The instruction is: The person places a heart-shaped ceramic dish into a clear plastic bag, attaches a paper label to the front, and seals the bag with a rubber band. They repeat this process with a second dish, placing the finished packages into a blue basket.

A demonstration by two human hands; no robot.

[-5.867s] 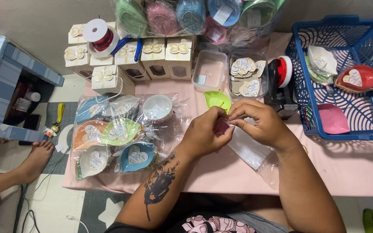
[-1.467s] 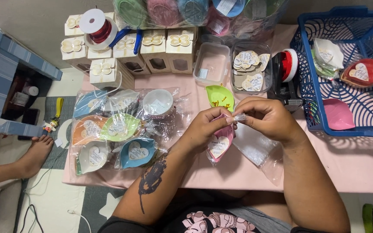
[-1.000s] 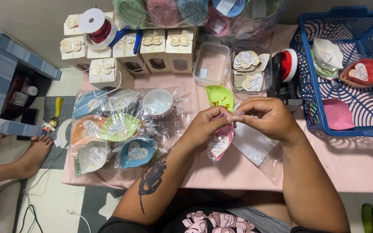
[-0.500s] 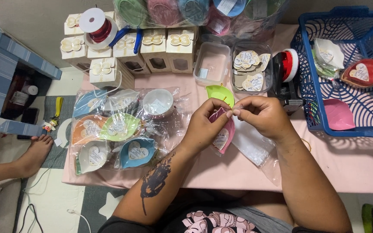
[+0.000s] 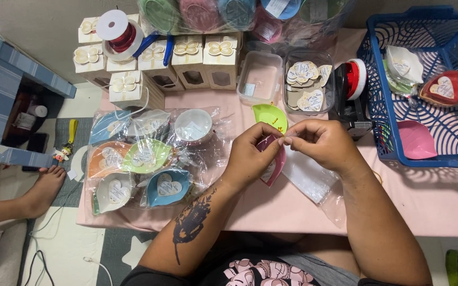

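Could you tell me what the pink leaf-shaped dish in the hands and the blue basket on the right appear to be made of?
The pink dish, pinched between the left hand and the right hand, looks like glazed ceramic or glossy plastic: smooth, solid colour, slight sheen; I cannot tell which. The blue basket looks like moulded plastic: a uniform matte blue with openwork curved ribs.

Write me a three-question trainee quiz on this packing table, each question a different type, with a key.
1. True or false: the left hand holds a pink leaf-shaped dish above the pink table.
2. Multiple choice: where does the wrapped red dish lie? A) in the blue basket B) among the wrapped dishes at the left C) in the clear tub
3. Fill in: the right hand meets the left at the dish's ____ end.

Key: 1 true; 2 A; 3 top, the end farther from the person.
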